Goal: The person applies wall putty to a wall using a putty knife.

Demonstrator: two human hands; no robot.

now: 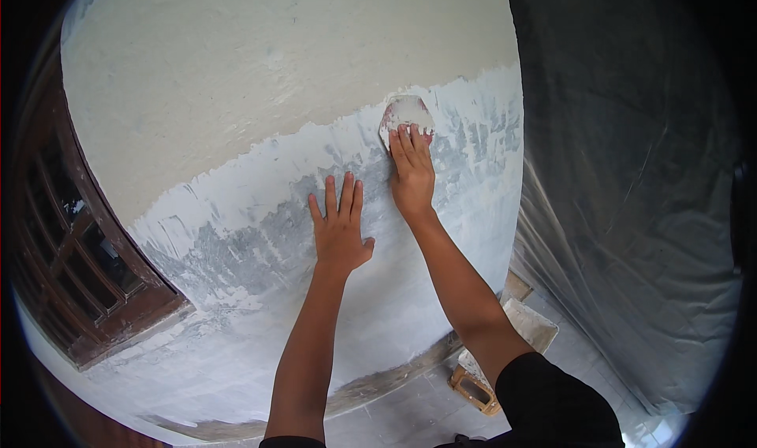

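A wall [236, 70] fills the middle of my view, cream above and coated below in uneven white and grey smears. My right hand [412, 172] grips a flat, angular reddish tool [406, 109] smeared with white paste, held against the wall along the ragged border between cream and white. Below and left of it, my left hand [337, 227] lies on the white-grey coating with fingers spread and nothing held.
A dark wooden window with panes [79, 243] is at the left. Clear plastic sheeting [623, 196] hangs at the right. On the tiled floor [371, 424] below stand a pale paste-smeared tray [530, 326] and a yellowish plastic object [471, 389] beside the wall's foot.
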